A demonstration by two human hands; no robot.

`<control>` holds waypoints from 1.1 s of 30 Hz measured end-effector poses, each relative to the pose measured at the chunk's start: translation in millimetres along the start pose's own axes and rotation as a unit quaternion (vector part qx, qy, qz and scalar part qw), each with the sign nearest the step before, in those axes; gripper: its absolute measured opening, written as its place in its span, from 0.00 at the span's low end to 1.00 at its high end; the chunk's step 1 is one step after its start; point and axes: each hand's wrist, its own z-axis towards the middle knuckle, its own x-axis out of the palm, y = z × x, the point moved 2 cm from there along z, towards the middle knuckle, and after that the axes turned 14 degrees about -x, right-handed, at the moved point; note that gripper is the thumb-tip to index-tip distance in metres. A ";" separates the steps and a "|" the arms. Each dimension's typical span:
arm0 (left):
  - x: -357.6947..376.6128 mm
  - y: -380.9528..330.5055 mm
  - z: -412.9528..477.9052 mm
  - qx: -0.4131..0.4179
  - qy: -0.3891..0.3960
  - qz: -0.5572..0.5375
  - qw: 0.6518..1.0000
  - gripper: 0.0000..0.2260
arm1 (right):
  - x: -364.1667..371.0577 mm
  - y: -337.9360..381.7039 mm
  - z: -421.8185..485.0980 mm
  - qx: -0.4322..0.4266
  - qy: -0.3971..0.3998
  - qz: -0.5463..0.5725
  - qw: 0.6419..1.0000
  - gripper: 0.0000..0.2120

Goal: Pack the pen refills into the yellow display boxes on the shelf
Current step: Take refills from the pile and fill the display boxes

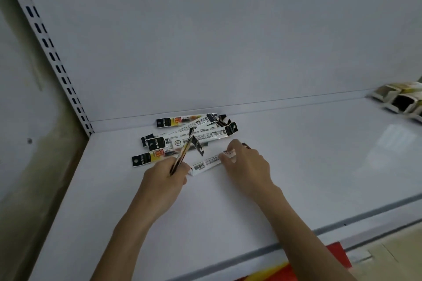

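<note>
Left hand is curled round the lower end of a tilted refill pack, thumb and fingers clamped on it so that the pack slants up and away from the knuckles, its dark top end in the air above the heap. Just to the right of that hand, and reaching across to the right hand, a white refill pack lies flat on the shelf with its barcode side up. The right hand's fingertips bend down over the far end of this pack and pinch it against the thumb, while its near end lies just beside the left hand's knuckles (whether it touches them cannot be told).

Beyond both hands, closer to the left one, sits a loose pile of refill packs, crossing one another at various angles, some showing black headers, some their white printed backs. It lies near the back panel.

Far off to the right of the right hand, at the back of the shelf, stand the yellow display boxes, open ends facing forward, well apart from the pile. A slotted upright runs up beyond the left hand. Below the wrists, under the shelf's front edge, a red and yellow sheet shows.
</note>
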 end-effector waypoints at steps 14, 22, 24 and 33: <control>11.3 10.4 -9.5 0.035 0.021 0.147 0.988 0.13 | -15.6 -7.6 -46.4 0.003 0.000 0.031 1.000 0.05; 47.8 -19.2 -12.3 0.076 0.100 0.105 0.987 0.14 | -46.8 -49.2 -85.8 0.092 -0.139 0.272 0.948 0.05; 64.2 -32.9 -16.4 0.095 0.132 0.073 0.984 0.14 | -62.2 -66.0 -100.5 0.113 -0.200 0.291 0.929 0.07; 188.6 -115.3 -54.9 0.199 0.257 0.011 0.946 0.11 | -116.4 -169.0 -194.0 0.203 -0.374 0.236 0.874 0.09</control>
